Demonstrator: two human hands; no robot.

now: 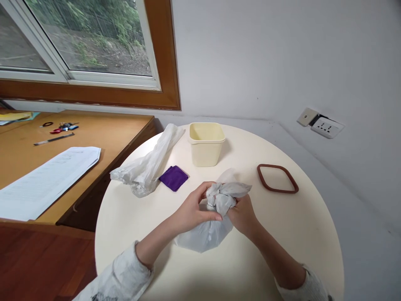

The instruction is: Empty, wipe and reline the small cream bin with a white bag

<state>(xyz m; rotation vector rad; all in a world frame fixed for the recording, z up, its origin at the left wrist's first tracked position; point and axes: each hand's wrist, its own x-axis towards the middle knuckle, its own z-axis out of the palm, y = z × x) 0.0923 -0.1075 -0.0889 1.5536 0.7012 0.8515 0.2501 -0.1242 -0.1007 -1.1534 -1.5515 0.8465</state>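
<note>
A white plastic bag point(205, 234), knotted at its top, rests on the round table in front of me. My left hand point(197, 211) curls round the left side of the knot, thumb in front and fingers behind. On the other side, my right hand point(244, 213) grips the bag by the knot, its fingertips partly hidden behind the plastic. Loose ends of the bag stick up and to the right above my hands. What the bag contains cannot be made out. Just beyond the hands stands a cream plastic bin point(206, 152) with an open top.
A folded purple cloth point(174, 178) lies left of the bin, beside a crumpled white plastic bag point(150, 161). A brown rounded frame point(277, 190) lies at the right. The wooden desk point(125, 125) at left holds papers point(53, 179), a pen point(54, 139) and keys point(67, 126).
</note>
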